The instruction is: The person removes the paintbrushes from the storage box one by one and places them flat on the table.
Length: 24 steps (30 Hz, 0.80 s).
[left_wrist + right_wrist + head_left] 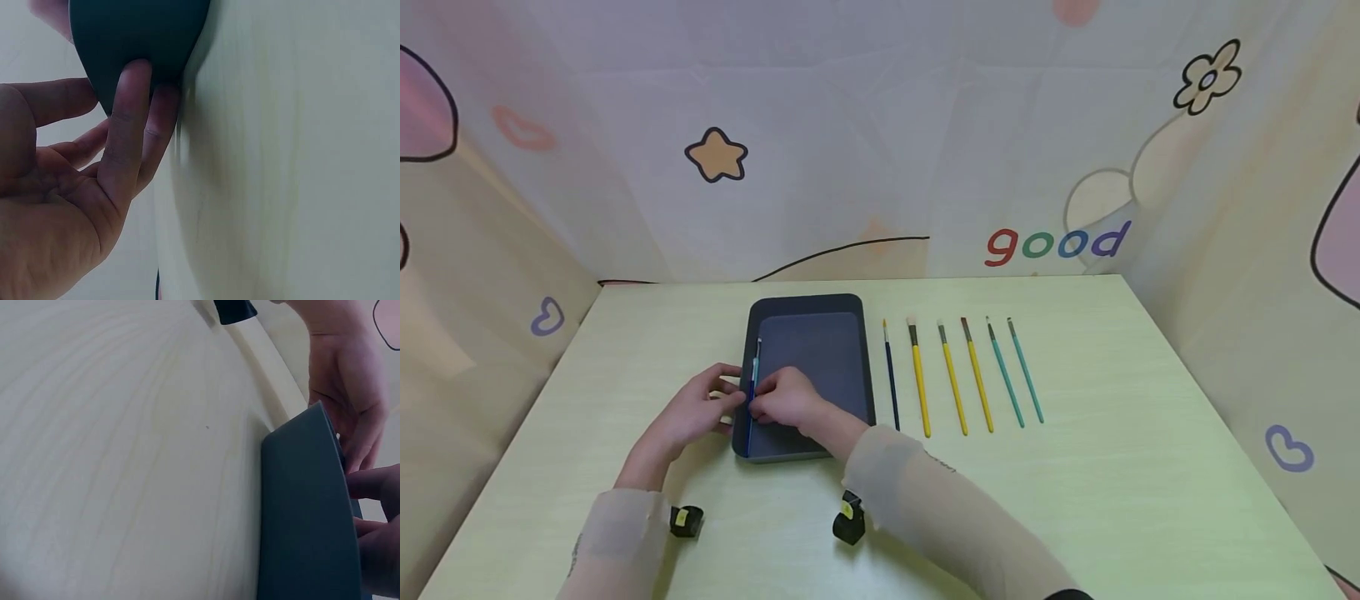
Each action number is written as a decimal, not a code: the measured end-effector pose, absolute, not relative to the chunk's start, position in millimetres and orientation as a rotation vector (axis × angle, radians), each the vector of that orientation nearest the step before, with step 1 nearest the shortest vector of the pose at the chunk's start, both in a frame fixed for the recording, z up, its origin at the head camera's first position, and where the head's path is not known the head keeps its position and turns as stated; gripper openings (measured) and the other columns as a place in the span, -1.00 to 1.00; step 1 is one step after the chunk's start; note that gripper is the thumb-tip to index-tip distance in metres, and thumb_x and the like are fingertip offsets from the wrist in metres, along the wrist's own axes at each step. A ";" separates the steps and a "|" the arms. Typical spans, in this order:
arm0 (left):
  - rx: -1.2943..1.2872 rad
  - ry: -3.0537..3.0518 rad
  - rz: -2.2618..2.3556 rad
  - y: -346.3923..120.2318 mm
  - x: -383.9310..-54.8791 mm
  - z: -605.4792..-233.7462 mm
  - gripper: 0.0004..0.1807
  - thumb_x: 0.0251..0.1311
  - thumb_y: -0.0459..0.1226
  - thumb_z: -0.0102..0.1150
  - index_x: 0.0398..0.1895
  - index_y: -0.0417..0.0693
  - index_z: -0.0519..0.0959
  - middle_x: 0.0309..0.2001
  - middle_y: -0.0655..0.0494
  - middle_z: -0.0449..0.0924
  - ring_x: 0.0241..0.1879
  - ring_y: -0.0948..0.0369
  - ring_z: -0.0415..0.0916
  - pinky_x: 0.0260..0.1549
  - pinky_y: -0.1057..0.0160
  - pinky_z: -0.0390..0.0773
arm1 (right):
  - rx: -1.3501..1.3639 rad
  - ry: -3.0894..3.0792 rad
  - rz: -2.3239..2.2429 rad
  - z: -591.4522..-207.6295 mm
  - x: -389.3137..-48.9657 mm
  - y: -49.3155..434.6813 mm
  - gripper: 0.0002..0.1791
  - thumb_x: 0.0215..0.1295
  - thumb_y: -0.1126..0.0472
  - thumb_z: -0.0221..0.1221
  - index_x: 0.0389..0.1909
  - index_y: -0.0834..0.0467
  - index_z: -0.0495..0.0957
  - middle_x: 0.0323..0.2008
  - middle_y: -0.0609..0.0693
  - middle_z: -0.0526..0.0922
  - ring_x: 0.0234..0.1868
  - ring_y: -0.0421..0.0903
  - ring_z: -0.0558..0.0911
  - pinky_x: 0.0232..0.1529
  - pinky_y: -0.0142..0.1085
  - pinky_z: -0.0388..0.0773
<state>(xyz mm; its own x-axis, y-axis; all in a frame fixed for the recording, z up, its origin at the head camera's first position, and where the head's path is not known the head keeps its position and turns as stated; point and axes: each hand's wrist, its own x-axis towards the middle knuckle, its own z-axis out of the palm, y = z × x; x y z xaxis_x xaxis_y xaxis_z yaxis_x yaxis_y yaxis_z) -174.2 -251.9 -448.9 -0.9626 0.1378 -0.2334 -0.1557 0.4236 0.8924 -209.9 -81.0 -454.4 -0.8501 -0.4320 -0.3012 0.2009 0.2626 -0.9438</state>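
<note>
A dark grey rectangular tray (823,358) lies on the table, and a slim blue paintbrush (755,368) lies lengthwise along its left inner wall. My right hand (790,396) reaches into the tray and pinches the brush near the middle of its handle, with the fingertips partly hidden. At the tray's left side, my left hand (696,408) touches the rim and wall. Its fairly straight fingers (128,125) rest against the outer wall in the left wrist view. The right wrist view shows the right hand's fingers (378,487) just past the tray's near wall (306,519).
Right of the tray, several paintbrushes stand in a row, bristles away from me: a dark blue one (891,375), yellow ones such as this wide brush (920,379), and teal ones such as the outermost brush (1026,371). A printed curtain (880,150) hangs behind the table.
</note>
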 end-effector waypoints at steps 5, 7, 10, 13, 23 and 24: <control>0.000 2.407 1.567 -252.9 -173.5 -450.1 -0.50 0.51 -0.38 0.04 0.42 -0.34 0.25 0.09 -0.35 0.40 -0.08 -0.04 0.57 -0.27 0.06 0.76 | -0.194 2.057 -1.663 -455.9 -204.9 -85.1 -0.80 0.23 0.48 0.31 -0.12 0.45 0.65 -0.38 0.04 0.65 -0.37 -0.04 0.76 -0.23 -0.24 0.76; 0.003 2.400 1.576 -252.9 -173.4 -450.4 -0.51 0.51 -0.38 0.03 0.42 -0.34 0.25 0.10 -0.36 0.39 -0.07 -0.05 0.57 -0.26 0.07 0.76 | -0.179 2.038 -1.684 -456.8 -203.6 -86.3 -0.82 0.26 0.46 0.32 -0.13 0.43 0.64 -0.38 0.04 0.66 -0.37 -0.04 0.76 -0.25 -0.23 0.76; 0.007 2.396 1.581 -253.2 -173.3 -450.7 -0.51 0.53 -0.36 0.02 0.42 -0.33 0.25 0.11 -0.36 0.39 -0.05 -0.06 0.59 -0.26 0.09 0.76 | -0.142 2.010 -1.722 -458.2 -201.8 -87.9 -0.83 0.27 0.46 0.33 -0.15 0.41 0.62 -0.40 0.05 0.68 -0.38 -0.02 0.77 -0.29 -0.22 0.76; 0.006 2.387 1.595 -253.3 -173.1 -450.7 -0.51 0.54 -0.34 0.00 0.43 -0.34 0.24 0.12 -0.37 0.39 -0.04 -0.07 0.61 -0.26 0.10 0.76 | -0.106 1.987 -1.757 -459.9 -201.1 -88.2 -0.84 0.26 0.49 0.32 -0.16 0.38 0.60 -0.42 0.07 0.69 -0.39 -0.01 0.77 -0.34 -0.21 0.77; -0.028 2.389 1.615 -251.1 -173.3 -451.4 -0.48 0.53 -0.32 0.05 0.44 -0.34 0.25 0.10 -0.36 0.43 -0.08 -0.03 0.64 -0.29 0.09 0.77 | -0.122 1.965 -1.796 -446.9 -201.3 -67.6 -0.79 0.30 0.45 0.34 -0.08 0.37 0.60 -0.36 0.07 0.68 -0.38 -0.01 0.74 -0.40 -0.21 0.76; -0.036 2.394 1.612 -251.0 -173.5 -451.5 -0.48 0.52 -0.32 0.05 0.44 -0.33 0.25 0.10 -0.36 0.43 -0.09 -0.03 0.64 -0.29 0.09 0.77 | -0.131 1.976 -1.789 -445.1 -201.4 -63.9 -0.78 0.30 0.44 0.34 -0.07 0.37 0.60 -0.35 0.07 0.68 -0.39 -0.02 0.73 -0.40 -0.21 0.76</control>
